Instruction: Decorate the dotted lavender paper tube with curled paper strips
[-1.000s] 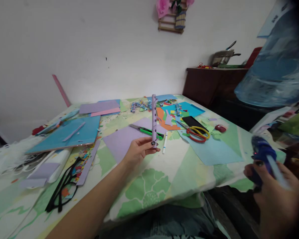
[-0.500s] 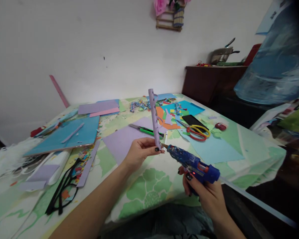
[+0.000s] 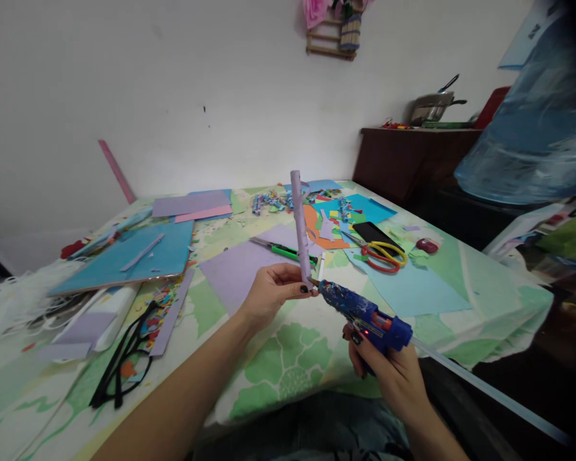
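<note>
My left hand pinches the lower end of a rolled purple paper tube, which stands nearly upright above the table. Thin curled strips show along the tube's right side. In my right hand is a blue hot glue gun, with a small red light lit and a long clear glue stick running out of its back. The gun's nozzle meets the tube's lower end close to my left fingertips; whether glue is coming out is too small to tell. Behind the tube lies a green utility knife on a purple paper sheet.
Right of the tube lie scissors with red and yellow handles, a black phone and light blue paper. Black eyeglasses and a blue sheet pack are on the left. A large water bottle stands at the right.
The glue gun has moved slightly left, bringing its nozzle against the tube's lower end. The tube has turned a little in my left hand, and the view has shifted slightly.
</note>
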Available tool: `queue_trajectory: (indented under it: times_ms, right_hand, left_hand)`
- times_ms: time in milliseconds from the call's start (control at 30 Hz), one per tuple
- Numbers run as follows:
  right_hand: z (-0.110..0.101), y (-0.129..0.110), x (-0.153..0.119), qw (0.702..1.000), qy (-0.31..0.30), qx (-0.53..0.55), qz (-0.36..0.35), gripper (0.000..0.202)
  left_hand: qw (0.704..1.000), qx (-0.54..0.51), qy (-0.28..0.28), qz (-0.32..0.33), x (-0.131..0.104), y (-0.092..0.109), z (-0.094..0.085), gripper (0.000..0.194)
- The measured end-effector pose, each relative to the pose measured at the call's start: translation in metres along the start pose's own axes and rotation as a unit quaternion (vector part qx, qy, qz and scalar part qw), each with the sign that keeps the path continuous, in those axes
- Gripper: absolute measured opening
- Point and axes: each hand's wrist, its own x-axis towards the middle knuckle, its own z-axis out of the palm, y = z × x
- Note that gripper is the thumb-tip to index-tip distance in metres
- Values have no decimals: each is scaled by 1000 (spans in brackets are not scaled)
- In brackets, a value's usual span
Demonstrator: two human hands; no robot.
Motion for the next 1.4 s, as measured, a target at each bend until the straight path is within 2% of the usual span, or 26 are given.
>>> queue_trajectory:
  times_ms: [433,767,1400]
  right_hand:
    - [0,3,-1,1000,11,-24,3,28]
    - [3,4,0,1000,17,-23,2,29]
    - [5,-7,-1,1000,5,4,24,27]
  left_hand:
    - [1000,-7,16,-6,0,1,0,25]
    - [1000,-19,9,-9,0,2,0,24]
    - [999,-26,27,-22,0,2,0,27]
